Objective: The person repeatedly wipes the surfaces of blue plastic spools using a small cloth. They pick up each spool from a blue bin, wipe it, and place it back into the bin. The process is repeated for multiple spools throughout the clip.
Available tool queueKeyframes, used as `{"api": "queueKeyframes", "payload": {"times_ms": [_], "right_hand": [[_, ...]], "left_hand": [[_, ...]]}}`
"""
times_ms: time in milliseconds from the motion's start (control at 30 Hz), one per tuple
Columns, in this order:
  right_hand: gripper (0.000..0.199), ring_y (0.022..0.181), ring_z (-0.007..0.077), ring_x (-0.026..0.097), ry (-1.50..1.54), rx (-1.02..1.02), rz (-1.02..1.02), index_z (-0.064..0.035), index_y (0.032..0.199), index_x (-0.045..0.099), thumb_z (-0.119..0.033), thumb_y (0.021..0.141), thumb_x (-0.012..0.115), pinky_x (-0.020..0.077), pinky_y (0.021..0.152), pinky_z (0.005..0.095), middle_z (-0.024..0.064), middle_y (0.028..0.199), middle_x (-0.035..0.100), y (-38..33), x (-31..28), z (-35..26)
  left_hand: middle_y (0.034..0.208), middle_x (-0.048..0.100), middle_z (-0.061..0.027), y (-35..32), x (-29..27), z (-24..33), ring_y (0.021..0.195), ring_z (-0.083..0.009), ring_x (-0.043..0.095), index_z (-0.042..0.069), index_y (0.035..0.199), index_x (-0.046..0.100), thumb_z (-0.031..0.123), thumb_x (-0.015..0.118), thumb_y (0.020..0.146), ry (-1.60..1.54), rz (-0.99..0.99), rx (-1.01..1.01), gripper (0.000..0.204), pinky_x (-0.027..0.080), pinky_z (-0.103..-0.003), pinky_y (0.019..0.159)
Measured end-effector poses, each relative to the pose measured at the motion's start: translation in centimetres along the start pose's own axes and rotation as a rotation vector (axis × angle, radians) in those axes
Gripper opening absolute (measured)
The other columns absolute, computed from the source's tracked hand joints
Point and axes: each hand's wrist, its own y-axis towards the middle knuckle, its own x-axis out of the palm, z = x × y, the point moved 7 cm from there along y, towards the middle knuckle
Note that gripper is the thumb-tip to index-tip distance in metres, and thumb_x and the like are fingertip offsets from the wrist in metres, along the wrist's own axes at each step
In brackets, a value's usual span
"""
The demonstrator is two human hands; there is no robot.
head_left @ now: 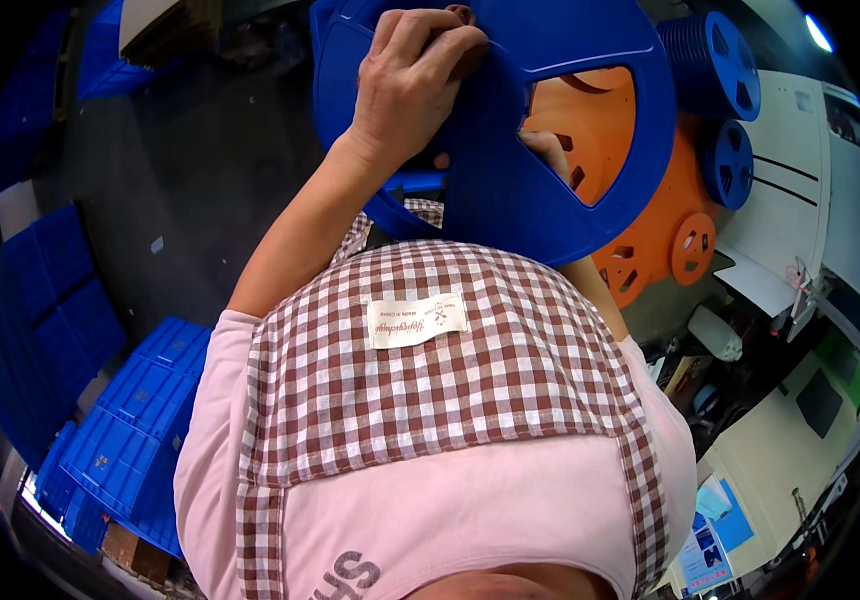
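A large blue plastic reel (490, 190) with wide cut-out windows is held up in front of my chest. My left hand (405, 85) lies over its upper left part, fingers curled in near the middle; their tips are partly hidden. Through the right-hand window shows part of my right hand (547, 150), behind the reel, with a fingertip at the window's inner edge. Most of that hand is covered by the reel. Beyond the reel are orange reels (640, 225) with similar cut-outs.
Blue reels (715, 65) stand in a stack at the upper right, and a smaller blue one (727, 163) sits below them. Blue plastic crates (140, 420) line the left side. Cardboard (170, 25) is piled at upper left. Pale work tables (780, 460) run along the right.
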Motion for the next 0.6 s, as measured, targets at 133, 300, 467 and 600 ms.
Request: {"api": "queueKeyframes", "payload": {"times_ms": [133, 300, 467, 600], "right_hand": [[0.03, 0.09, 0.0174, 0.068, -0.256, -0.292, -0.057, -0.0009, 0.12, 0.053, -0.021, 0.099, 0.045, 0.0572, 0.077, 0.0258, 0.0165, 0.103, 0.066, 0.1, -3.3, -0.3], [0.02, 0.101, 0.0145, 0.063, -0.682, -0.409, 0.228, -0.004, 0.116, 0.054, -0.016, 0.099, 0.052, 0.0532, 0.087, 0.0267, 0.0106, 0.107, 0.063, -0.9, -4.5, -0.6], [0.028, 0.097, 0.0157, 0.065, 0.087, -0.238, -0.076, -0.0025, 0.117, 0.054, -0.023, 0.1, 0.045, 0.0548, 0.085, 0.0273, 0.013, 0.111, 0.064, -0.4, -4.7, 0.3], [0.031, 0.089, 0.0192, 0.069, 0.1, -0.106, -0.02, -0.0016, 0.114, 0.059, -0.022, 0.1, 0.04, 0.0586, 0.075, 0.0291, 0.016, 0.109, 0.065, -0.9, -6.7, 0.9]], "left_hand": [[0.104, 0.065, -0.0064, -1.2, 2.3, 1.6, 0.096, -0.024, 0.063, 0.012, 0.099, 0.071, -0.003, 0.074, 0.072, -0.032, -0.032, 0.113, 0.031, 0.055, -0.034, 0.08], [0.098, 0.063, -0.0074, -1.5, 3.4, 1.8, 0.096, -0.0227, 0.064, 0.006, 0.095, 0.069, -0.006, 0.072, 0.072, -0.288, -0.26, -0.004, 0.026, 0.056, -0.031, 0.075], [0.1, 0.065, -0.0068, -4.5, 3.4, 4.2, 0.099, -0.0235, 0.062, 0.007, 0.093, 0.069, -0.003, 0.072, 0.073, -0.407, -0.578, -0.041, 0.022, 0.055, -0.035, 0.082], [0.099, 0.065, -0.0084, -6.2, 2.5, 4.7, 0.095, -0.0242, 0.061, 0.005, 0.09, 0.069, -0.007, 0.068, 0.073, -0.297, -0.702, -0.049, 0.021, 0.055, -0.034, 0.081]]}}
